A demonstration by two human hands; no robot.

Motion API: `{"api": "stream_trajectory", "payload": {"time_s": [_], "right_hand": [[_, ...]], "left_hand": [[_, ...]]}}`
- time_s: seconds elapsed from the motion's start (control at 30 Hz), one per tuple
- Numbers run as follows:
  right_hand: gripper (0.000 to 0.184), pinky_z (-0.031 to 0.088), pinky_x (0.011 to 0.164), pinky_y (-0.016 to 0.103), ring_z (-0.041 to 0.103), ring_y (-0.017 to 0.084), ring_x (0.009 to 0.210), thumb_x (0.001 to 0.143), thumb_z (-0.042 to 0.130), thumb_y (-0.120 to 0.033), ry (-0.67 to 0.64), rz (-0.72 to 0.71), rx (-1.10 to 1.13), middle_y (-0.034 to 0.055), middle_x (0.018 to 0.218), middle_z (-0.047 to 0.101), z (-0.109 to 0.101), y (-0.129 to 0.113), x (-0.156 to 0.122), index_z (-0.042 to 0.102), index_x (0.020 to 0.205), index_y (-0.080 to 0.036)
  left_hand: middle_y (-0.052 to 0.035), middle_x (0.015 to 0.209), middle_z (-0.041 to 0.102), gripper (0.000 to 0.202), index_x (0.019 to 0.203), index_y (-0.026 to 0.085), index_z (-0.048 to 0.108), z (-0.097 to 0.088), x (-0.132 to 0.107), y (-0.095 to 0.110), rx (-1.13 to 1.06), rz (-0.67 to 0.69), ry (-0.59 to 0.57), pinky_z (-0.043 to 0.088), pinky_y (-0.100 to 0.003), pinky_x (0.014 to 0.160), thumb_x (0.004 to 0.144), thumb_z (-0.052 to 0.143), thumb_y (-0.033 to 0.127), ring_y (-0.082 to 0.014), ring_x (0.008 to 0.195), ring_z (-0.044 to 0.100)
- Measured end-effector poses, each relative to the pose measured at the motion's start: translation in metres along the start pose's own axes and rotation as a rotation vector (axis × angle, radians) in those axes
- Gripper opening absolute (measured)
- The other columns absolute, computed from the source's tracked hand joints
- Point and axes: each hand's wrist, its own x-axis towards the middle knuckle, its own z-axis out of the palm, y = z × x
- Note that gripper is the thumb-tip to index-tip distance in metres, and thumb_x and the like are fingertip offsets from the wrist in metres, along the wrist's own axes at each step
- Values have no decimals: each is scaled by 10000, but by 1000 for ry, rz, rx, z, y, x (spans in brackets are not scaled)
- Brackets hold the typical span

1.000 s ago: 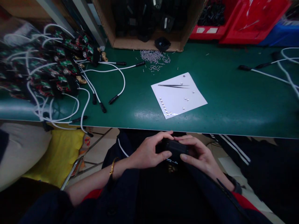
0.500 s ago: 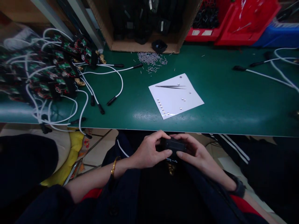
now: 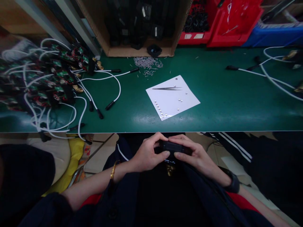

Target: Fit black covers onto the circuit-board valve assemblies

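Over my lap, just below the table edge, a black plastic housing (image 3: 174, 147) is gripped from both sides. My left hand (image 3: 150, 153) pinches its left end, with the thumb on the near side and the fingers over the far side. My right hand (image 3: 193, 151) has its thumb and fingers closed around the right end. A brass-coloured fitting (image 3: 169, 170) shows below the housing. A white cable (image 3: 122, 153) lies on my lap left of the hands; I cannot tell whether it joins the housing.
On the green table (image 3: 132, 119) lies a white sheet (image 3: 170, 102) with tweezers (image 3: 167, 88) and several small clear discs. Behind are scattered screws (image 3: 145, 62) and a cardboard box (image 3: 139, 52) of black housings. Circuit assemblies (image 3: 62, 75) with white cables crowd the left; red bins (image 3: 227, 41) stand back right.
My right fingers have shifted left along the housing's far side. The whole view has swung slightly to the right; both hands still hold the housing.
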Motion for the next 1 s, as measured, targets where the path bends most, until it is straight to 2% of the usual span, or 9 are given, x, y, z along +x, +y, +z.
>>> {"api": "stream_trajectory", "payload": {"time_s": [0.13, 0.23, 0.3, 0.47, 0.6, 0.67, 0.8, 0.93, 1.0], "right_hand": [[331, 392, 965, 373, 481, 202, 1096, 883, 559, -333, 12, -18, -50, 62, 1162, 509, 1, -4, 8, 521, 1200, -248], [345, 429, 939, 335, 427, 205, 1164, 889, 542, -349, 65, -86, 6, 71, 1264, 417, 2, -13, 16, 474, 1212, -248], [336, 452, 917, 308, 395, 210, 1198, 886, 548, -342, 85, -146, 37, 75, 1322, 339, 4, -21, 22, 473, 1197, -241], [312, 474, 898, 315, 474, 199, 1120, 859, 580, -279, 191, -272, 45, 84, 1239, 428, 6, -43, 45, 476, 1149, -224], [301, 440, 953, 360, 375, 228, 1224, 839, 595, -216, 289, -510, -152, 88, 1303, 373, 4, -53, 76, 500, 1124, -231], [304, 430, 961, 388, 377, 232, 1219, 839, 589, -205, 320, -605, -231, 91, 1287, 382, 4, -49, 92, 495, 1127, -235], [264, 426, 953, 408, 387, 237, 1199, 850, 545, -202, 380, -589, -320, 103, 1263, 380, 10, -29, 110, 489, 1108, -218], [266, 385, 981, 429, 371, 248, 1204, 832, 545, -232, 398, -486, -366, 109, 1269, 374, 12, -19, 111, 469, 1084, -202], [242, 380, 979, 424, 409, 248, 1161, 808, 559, -247, 434, -435, -384, 109, 1222, 417, 11, -21, 113, 468, 1025, -188]], "left_hand": [[-38, 956, 561, 292, 968, 161, 487, -3, 2, 6, -96, -76, 102, 456, -320, 883, 726, 647, 195, -161, 932, 574], [-43, 978, 565, 306, 976, 162, 493, -7, 5, 18, -95, -51, 185, 446, -300, 886, 724, 657, 217, -160, 955, 563], [-41, 996, 558, 319, 982, 169, 493, -11, 6, 26, -82, 1, 220, 440, -296, 896, 722, 666, 233, -162, 973, 559], [-74, 1104, 537, 356, 1019, 178, 471, -30, 17, 44, -16, 191, 209, 416, -338, 939, 732, 666, 257, -193, 1054, 536], [-104, 1260, 455, 321, 1073, 188, 492, -57, 34, 61, 287, 457, 190, 324, -396, 1035, 778, 614, 219, -224, 1210, 421], [-106, 1287, 444, 389, 1111, 185, 499, -69, 43, 65, 382, 494, 180, 295, -407, 1056, 752, 646, 224, -236, 1239, 389], [-120, 1306, 455, 623, 1286, 176, 370, -80, 59, 53, 245, 379, 236, 339, -395, 1028, 748, 658, 303, -235, 1194, 450], [-115, 1244, 524, 618, 1281, 155, 397, -76, 65, 33, 145, 309, 284, 372, -396, 1002, 739, 643, 323, -245, 1137, 504], [-124, 1264, 507, 555, 1265, 155, 425, -66, 63, 25, 260, 310, 432, 335, -430, 1029, 766, 597, 325, -263, 1181, 463]]}}
